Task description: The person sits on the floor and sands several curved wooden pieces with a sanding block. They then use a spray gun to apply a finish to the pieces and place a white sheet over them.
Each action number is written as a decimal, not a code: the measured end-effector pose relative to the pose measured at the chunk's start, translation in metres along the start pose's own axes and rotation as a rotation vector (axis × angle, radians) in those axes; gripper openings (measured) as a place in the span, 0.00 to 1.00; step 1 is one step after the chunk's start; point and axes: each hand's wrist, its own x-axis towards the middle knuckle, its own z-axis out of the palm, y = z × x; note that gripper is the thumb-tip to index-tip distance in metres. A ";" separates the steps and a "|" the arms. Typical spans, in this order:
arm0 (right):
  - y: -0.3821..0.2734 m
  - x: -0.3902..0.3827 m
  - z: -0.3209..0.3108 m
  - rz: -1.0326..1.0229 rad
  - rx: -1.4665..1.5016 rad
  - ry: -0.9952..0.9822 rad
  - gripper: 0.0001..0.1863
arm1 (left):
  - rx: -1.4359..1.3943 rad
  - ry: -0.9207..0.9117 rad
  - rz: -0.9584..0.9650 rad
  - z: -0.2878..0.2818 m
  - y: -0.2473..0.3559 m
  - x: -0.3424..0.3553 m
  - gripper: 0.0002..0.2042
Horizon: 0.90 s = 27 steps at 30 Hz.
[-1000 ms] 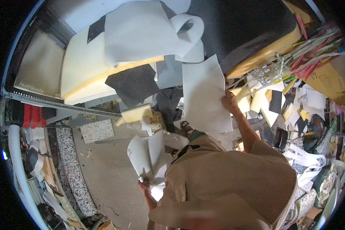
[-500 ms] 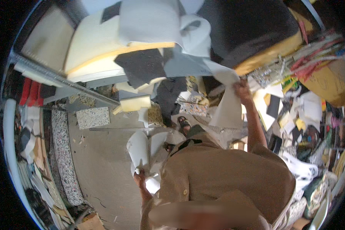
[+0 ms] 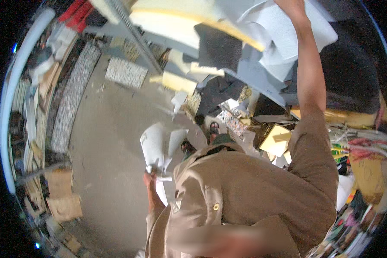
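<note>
Since the earlier frame the right hand has gone up to the top edge of the frame, and the pale sheet that hung from it above the floor no longer hangs there; the view has also swung round, while the left hand keeps its hold. Fingers of that left hand, left of the person's middle, are clamped on the lower end of curled white sheets, which spread upward over the floor. The right fingers run out of the frame at white sheeting in the upper right, so whether they pinch it or only touch it cannot be told. As far as shows, some white material is already gathered in the left hand, and more lies under or beside the right; whether that includes the sheet carried earlier is unclear, and so is how much is left to handle. Counted outward: at least two curled leaves in the left grasp, their exact number hidden by overlap; one dark grey piece at the upper middle, against one cream foam slab; one short speckled slab and one long speckled strip at the left; two cardboard pieces lower left.
</note>
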 end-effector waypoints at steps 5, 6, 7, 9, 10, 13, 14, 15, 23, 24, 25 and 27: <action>-0.045 -0.062 0.143 0.045 0.066 -0.683 0.52 | -0.395 0.055 0.190 0.020 -0.034 -0.041 0.18; -0.053 -0.077 0.153 0.069 0.008 -0.749 0.62 | -0.439 0.072 0.181 0.023 -0.043 -0.048 0.18; -0.060 -0.084 0.157 0.055 0.029 -0.655 0.62 | -0.482 0.090 0.173 0.025 -0.052 -0.054 0.18; -0.068 -0.099 0.152 0.067 -0.007 -0.584 0.62 | -0.322 0.156 0.004 0.027 -0.069 -0.067 0.19; -0.067 -0.097 0.147 0.029 0.057 -0.514 0.48 | -0.395 0.172 0.015 0.028 -0.073 -0.068 0.18; -0.050 -0.089 0.138 0.239 0.460 -0.598 0.29 | -0.400 0.156 -0.071 0.026 -0.079 -0.073 0.16; -0.042 -0.090 0.143 0.176 0.308 -0.363 0.29 | -0.432 0.109 0.027 0.023 -0.078 -0.073 0.16; -0.027 -0.088 0.146 0.282 0.339 -0.447 0.28 | -0.484 0.062 0.093 0.020 -0.075 -0.073 0.16; 0.082 -0.112 0.048 0.504 0.519 0.171 0.25 | -0.898 -0.305 0.496 -0.011 -0.055 -0.045 0.23; 0.082 -0.132 0.000 0.485 0.741 0.309 0.26 | -0.913 -0.290 0.383 -0.008 -0.054 -0.038 0.23; 0.076 -0.158 -0.050 0.424 0.851 0.392 0.27 | -0.955 -0.289 0.341 -0.005 -0.052 -0.032 0.23; 0.041 -0.219 -0.143 0.331 0.662 0.489 0.24 | -0.944 -0.419 0.317 -0.001 -0.051 -0.018 0.26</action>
